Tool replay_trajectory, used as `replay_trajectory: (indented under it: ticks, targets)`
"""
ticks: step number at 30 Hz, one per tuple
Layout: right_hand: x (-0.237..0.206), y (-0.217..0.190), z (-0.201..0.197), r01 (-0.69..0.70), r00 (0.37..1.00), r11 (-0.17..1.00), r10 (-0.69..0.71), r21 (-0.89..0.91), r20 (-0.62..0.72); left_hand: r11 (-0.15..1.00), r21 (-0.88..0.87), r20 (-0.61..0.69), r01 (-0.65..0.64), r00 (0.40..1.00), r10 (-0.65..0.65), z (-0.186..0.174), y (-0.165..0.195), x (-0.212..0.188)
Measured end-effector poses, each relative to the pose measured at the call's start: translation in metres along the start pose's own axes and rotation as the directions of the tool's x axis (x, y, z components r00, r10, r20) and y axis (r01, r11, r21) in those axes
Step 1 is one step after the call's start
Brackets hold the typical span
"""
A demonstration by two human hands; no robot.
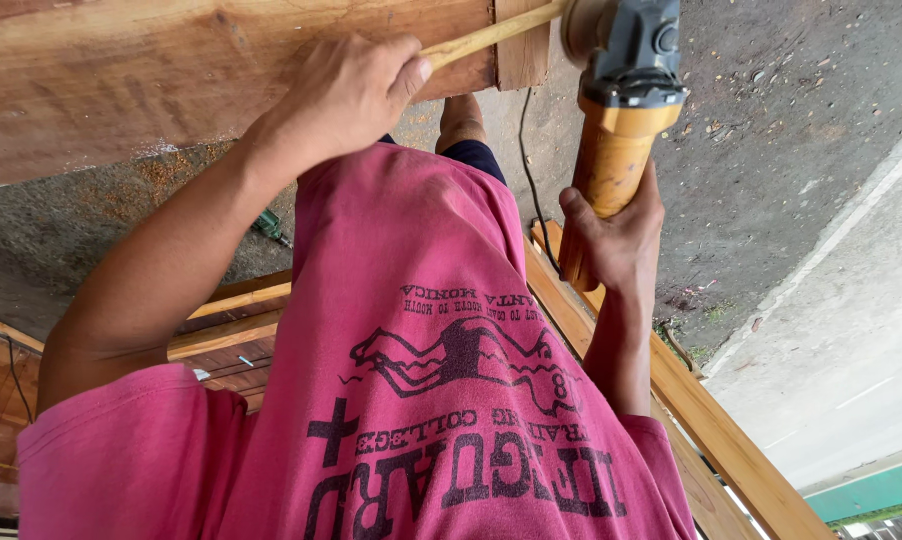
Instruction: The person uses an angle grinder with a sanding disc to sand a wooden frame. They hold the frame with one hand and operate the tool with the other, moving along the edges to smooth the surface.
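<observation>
A pink printed shirt (411,380) fills the near view, and beyond it lies a broad wooden slab (151,70) over sawdust-strewn ground (771,110). The right hand (616,240) is wrapped tight round the orange body of an angle grinder (621,110), apparently to steady its head at the slab's end. The left hand (346,95) is closed over the grinder's wooden side handle (491,35), which juts out past the thumb.

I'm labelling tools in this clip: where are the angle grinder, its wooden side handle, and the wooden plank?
angle grinder (611,160): head view, on its yellow body.
wooden side handle (491,36): head view, on the bare shaft beyond the hand.
wooden plank (121,80): head view, on its broad face.
</observation>
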State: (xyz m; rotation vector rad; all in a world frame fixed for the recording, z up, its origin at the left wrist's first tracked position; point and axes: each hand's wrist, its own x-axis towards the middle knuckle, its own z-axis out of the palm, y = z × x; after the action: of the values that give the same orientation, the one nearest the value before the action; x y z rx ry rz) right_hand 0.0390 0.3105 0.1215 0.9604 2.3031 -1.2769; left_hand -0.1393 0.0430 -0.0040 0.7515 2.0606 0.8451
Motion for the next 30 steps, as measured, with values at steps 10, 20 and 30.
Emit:
replay_trajectory:
  ticks: [10, 20, 30]
  targets:
    - [-0.015, -0.012, 0.019, -0.001, 0.983, 0.994, 0.021, -0.109, 0.180, 0.975, 0.108, -0.194, -0.193, 0.958, 0.211, 0.007, 0.007, -0.008]
    - [-0.002, 0.004, -0.003, -0.085, 0.995, 0.996, 0.083, 0.035, 0.053, 0.943, 0.257, -0.171, -0.211, 0.950, 0.260, 0.011, -0.003, -0.008]
    - [-0.024, 0.028, -0.020, -0.100, 0.991, 0.916, 0.127, 0.388, -0.042, 0.990, 0.048, -0.064, -0.130, 0.989, 0.133, 0.009, 0.001, -0.011]
